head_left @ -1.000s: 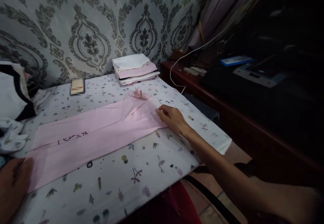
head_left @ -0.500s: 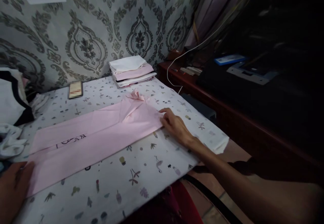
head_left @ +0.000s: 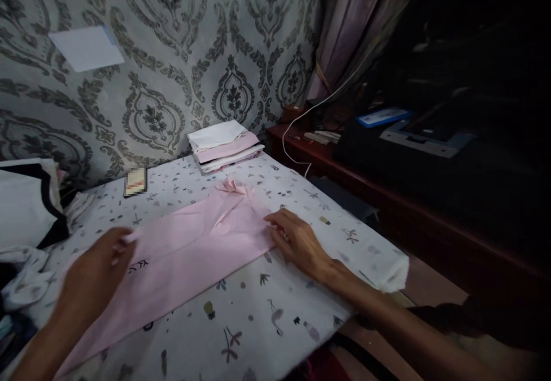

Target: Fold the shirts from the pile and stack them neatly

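Note:
A pink shirt with black lettering lies folded into a long strip across the table. Its upper right part is bunched and creased. My left hand is over the left part of the shirt, fingers curled and pinching a bit of pink cloth at its far edge. At the shirt's right end, my right hand has thumb and fingers closed on the corner. The left hand and forearm hide part of the shirt's left end.
The table has a white patterned cloth. Folded clothes are stacked at the back, with a blurred-out small rectangular item left of them. More clothes are heaped at the left. A dark red desk with a white cable stands right.
My left hand has moved up and right from the shirt's left end to its far edge, where it pinches cloth. My right hand stays at the right end. The camera view has tilted upward.

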A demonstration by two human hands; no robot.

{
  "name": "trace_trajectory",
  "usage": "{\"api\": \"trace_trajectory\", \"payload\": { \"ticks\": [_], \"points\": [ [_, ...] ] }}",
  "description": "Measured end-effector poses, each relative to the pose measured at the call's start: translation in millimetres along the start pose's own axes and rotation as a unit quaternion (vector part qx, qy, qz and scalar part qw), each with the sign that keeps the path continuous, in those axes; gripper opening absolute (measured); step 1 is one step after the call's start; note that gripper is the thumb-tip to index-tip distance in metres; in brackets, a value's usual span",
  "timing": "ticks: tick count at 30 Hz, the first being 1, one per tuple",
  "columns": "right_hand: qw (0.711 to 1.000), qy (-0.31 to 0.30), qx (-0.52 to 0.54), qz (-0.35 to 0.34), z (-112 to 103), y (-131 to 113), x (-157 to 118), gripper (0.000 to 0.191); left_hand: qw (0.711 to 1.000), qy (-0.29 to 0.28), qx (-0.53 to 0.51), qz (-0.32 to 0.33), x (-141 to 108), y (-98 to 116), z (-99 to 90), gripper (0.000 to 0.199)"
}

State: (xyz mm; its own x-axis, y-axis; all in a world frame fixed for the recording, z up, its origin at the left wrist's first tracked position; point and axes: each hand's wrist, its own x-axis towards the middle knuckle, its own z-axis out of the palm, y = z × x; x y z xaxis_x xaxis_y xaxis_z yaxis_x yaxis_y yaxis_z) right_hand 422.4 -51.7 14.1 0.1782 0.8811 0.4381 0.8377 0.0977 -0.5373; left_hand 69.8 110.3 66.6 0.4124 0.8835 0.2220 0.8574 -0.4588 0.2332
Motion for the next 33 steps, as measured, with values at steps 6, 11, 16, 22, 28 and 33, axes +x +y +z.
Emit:
{"api": "trace_trajectory", "payload": {
  "ticks": [6, 11, 16, 22, 28, 33],
  "points": [
    [0.984, -0.132, 0.114, -0.022, 18, -16, 4, 0.017, 0.970, -0.028, 0.029, 0.238, 103, 166, 52.9, 0.044],
    [0.980, -0.125, 0.145, 0.049, 21, -11, 3, 0.017, 0.971, -0.074, 0.108, 0.202, 158, 202, 72.5, 0.034],
    [0.972, -0.137, 0.172, 0.083, 17, -9, 7, 0.018, 0.991, -0.026, -0.013, 0.132, 195, 167, 35.7, 0.020],
    [0.970, -0.132, 0.180, 0.100, 18, -8, 11, 0.023, 0.945, -0.074, -0.297, 0.114, 191, 115, -14.0, 0.010],
    [0.972, -0.126, 0.164, 0.109, 20, -9, 13, 0.028, 0.971, 0.019, -0.074, 0.226, 98, 63, -41.4, 0.023],
    [0.965, -0.138, 0.183, 0.128, 22, -7, 13, 0.027, 0.933, -0.031, 0.078, 0.350, -17, 23, -19.1, 0.036]
  ]
}}
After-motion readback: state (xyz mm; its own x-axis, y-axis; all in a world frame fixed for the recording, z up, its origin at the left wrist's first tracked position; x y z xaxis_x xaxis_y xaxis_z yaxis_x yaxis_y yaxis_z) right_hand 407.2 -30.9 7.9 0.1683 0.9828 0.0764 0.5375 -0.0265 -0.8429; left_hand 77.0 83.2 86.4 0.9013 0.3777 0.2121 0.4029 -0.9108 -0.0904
